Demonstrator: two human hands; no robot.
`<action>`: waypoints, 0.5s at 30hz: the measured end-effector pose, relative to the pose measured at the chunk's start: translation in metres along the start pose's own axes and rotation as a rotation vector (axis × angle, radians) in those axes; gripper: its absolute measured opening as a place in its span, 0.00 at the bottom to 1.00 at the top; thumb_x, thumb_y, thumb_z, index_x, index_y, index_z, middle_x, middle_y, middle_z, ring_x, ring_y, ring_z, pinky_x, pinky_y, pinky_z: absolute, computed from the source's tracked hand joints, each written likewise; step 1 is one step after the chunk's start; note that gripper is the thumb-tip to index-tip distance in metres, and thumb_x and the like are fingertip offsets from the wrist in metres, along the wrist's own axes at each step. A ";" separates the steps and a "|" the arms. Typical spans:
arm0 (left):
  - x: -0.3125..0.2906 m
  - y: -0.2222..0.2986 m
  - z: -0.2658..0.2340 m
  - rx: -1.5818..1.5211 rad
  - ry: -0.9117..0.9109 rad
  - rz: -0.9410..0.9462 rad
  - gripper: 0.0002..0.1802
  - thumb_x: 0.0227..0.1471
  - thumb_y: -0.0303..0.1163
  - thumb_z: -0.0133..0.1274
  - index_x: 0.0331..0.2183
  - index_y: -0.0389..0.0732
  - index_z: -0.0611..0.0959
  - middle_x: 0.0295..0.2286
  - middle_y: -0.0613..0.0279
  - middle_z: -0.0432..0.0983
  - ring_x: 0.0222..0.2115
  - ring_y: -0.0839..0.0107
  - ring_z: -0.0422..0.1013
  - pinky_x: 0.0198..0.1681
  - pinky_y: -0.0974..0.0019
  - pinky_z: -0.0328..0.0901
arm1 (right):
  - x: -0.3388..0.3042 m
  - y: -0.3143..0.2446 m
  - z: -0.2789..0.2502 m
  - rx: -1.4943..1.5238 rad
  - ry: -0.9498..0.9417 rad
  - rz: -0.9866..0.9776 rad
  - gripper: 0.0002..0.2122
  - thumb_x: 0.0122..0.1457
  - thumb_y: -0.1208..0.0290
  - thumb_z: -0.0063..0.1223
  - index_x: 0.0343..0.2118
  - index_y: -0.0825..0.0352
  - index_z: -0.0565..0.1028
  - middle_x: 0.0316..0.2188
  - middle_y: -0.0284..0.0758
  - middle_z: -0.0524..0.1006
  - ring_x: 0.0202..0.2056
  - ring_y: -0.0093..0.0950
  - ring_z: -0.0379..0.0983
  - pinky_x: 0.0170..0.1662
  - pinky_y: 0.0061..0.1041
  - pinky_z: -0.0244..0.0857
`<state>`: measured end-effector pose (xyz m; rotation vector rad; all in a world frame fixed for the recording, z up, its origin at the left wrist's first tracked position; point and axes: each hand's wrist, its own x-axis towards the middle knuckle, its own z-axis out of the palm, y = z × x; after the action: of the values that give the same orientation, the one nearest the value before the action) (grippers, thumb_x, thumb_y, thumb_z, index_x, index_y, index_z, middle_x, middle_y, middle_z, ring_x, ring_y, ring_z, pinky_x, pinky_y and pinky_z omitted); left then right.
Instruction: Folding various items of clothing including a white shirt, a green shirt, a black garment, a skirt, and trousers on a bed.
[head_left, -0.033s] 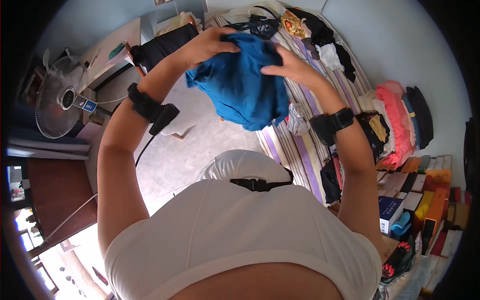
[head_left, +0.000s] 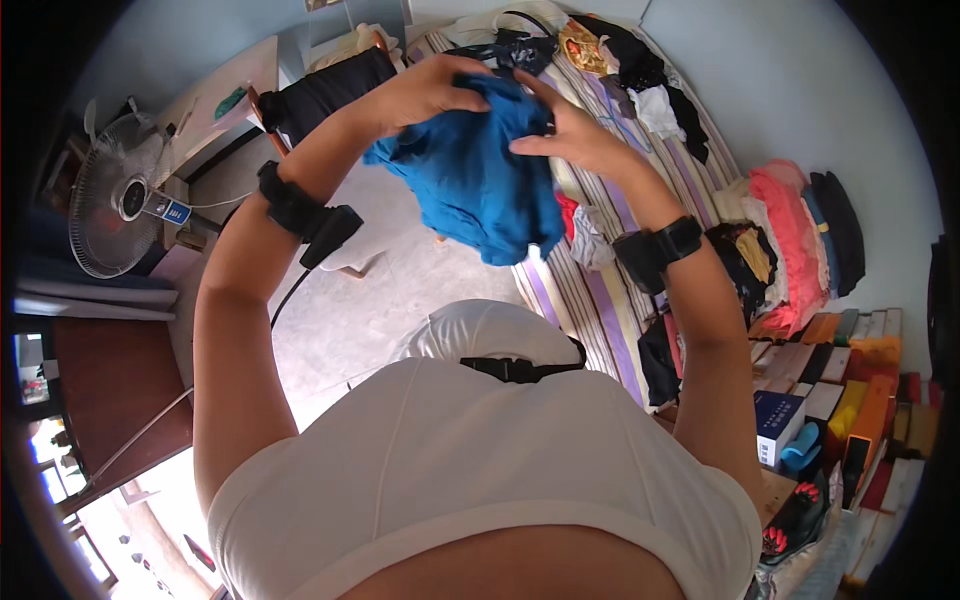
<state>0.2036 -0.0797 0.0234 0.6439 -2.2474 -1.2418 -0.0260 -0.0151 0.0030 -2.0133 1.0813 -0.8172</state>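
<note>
A bunched blue garment (head_left: pixel 480 180) hangs in the air in front of me, between the bed and the bare floor. My left hand (head_left: pixel 440 95) grips its top left edge, thumb on the near face and other fingers hidden behind the cloth. At its upper right, my right hand (head_left: pixel 570 125) holds the fabric between the thumb and the stretched forefinger. The cloth drops in loose folds, so I cannot tell its exact kind. Just right of its lower part, a grey-white cloth (head_left: pixel 592 240) and a red one (head_left: pixel 567 212) lie on the bed.
A striped bed (head_left: pixel 605 300) runs along the right, with dark and white clothes at its far end. Folded clothes (head_left: pixel 785 240) and stacked boxes (head_left: pixel 800 375) stand by the right wall. At left are a fan (head_left: pixel 118 195), a desk (head_left: pixel 215 95) and a chair with black cloth (head_left: pixel 325 95).
The blue garment has shifted slightly left and looks narrower. My right hand has moved left with it, and more of the red cloth shows on the bed.
</note>
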 end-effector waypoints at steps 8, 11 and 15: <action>0.037 0.020 0.059 -0.078 0.042 0.036 0.25 0.42 0.34 0.58 0.44 0.38 0.71 0.38 0.59 0.70 0.39 0.72 0.65 0.47 0.71 0.58 | -0.016 -0.010 -0.026 -0.060 0.084 0.139 0.19 0.49 0.69 0.55 0.44 0.71 0.70 0.37 0.36 0.75 0.40 0.24 0.70 0.47 0.20 0.60; 0.031 0.010 0.071 -0.275 0.050 -0.027 0.41 0.40 0.42 0.63 0.52 0.39 0.61 0.48 0.58 0.63 0.48 0.67 0.60 0.53 0.67 0.53 | -0.026 -0.012 -0.037 0.210 0.199 0.207 0.14 0.50 0.71 0.51 0.40 0.71 0.73 0.33 0.35 0.76 0.34 0.23 0.72 0.42 0.20 0.63; 0.024 -0.017 0.105 -0.144 -0.022 -0.145 0.40 0.35 0.43 0.64 0.49 0.37 0.69 0.38 0.58 0.73 0.40 0.70 0.68 0.47 0.69 0.60 | -0.030 -0.014 -0.052 0.510 0.240 0.171 0.13 0.51 0.72 0.50 0.39 0.69 0.75 0.34 0.32 0.76 0.35 0.20 0.71 0.41 0.18 0.63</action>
<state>0.1236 -0.0358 -0.0356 0.7525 -2.1364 -1.4719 -0.0744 0.0023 0.0368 -1.4058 1.0294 -1.1311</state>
